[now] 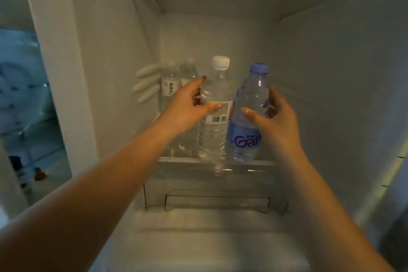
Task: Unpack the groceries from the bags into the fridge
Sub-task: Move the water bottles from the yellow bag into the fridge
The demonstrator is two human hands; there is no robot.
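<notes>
Inside the fridge (pixel 331 73), both grips hold bottles at the shelf's (pixel 265 162) front edge: left hand (pixel 185 106) a white-capped barcode bottle (pixel 215 104), right hand (pixel 276 117) a blue bottle (pixel 247 121) reading "Gan", partly hidden.

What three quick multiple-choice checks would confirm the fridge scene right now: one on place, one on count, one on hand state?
1. Where does the purple-capped bottle sit relative to the white-capped bottle?
A. To its right
B. To its left
C. On the shelf above

2. How many bottles show on the shelf?
A. Two
B. Four
C. Six

3. What is the right hand doing?
A. Hanging idle
B. Gripping the purple-capped bottle
C. Pulling the drawer

Answers: 1 A, it stands on the right side; 2 B, two front bottles plus two back bottles; 3 B, thumb and fingers wrap it, while the left hand holds the white-capped one.
</notes>
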